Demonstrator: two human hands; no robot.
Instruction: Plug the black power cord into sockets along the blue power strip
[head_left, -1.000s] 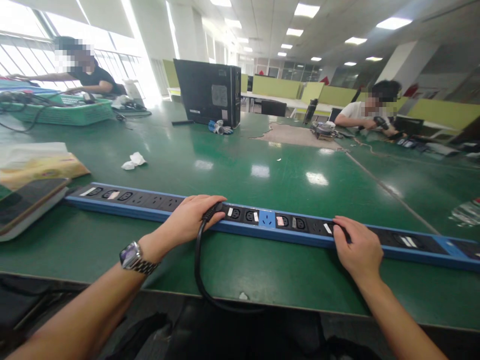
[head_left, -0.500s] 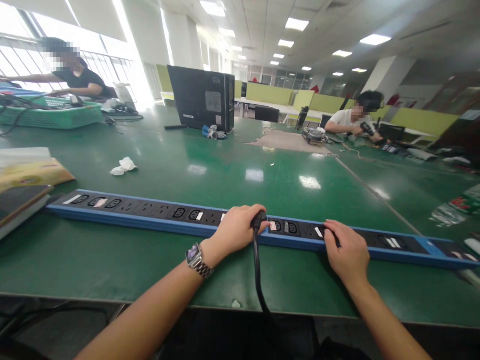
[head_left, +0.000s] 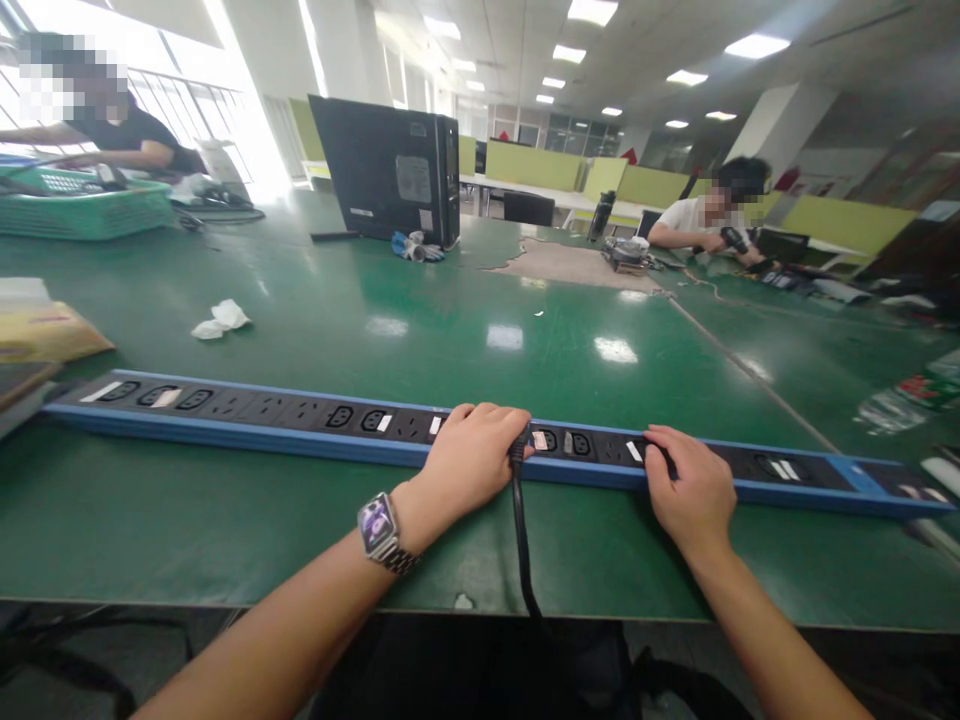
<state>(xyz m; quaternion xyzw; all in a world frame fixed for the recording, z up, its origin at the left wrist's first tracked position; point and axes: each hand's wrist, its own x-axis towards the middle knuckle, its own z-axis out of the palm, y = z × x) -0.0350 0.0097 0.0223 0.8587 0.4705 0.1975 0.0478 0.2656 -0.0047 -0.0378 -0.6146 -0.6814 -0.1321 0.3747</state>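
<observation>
A long blue and black power strip (head_left: 270,410) lies across the green table, with rows of sockets and white labels on its top. My left hand (head_left: 472,455), a watch (head_left: 379,527) on its wrist, is closed round a black plug at the strip's middle. The plug's thick black cable (head_left: 523,545) hangs down over the table's near edge. Further right, my right hand (head_left: 694,490) grips the strip, thumb on the near side and fingers over the top. The plug's prongs and the socket under it are hidden.
A black computer case (head_left: 390,175) stands at the back, gloves (head_left: 417,247) beside it. Crumpled tissue (head_left: 222,319) lies left, a green basket (head_left: 86,212) beyond. A plastic bottle (head_left: 911,398) lies right. One person sits back left; another, back right, holds a dark tool (head_left: 735,240).
The view has shifted slightly. My left hand has settled lower and flatter over the plug against the strip. My right hand keeps its hold on the strip.
</observation>
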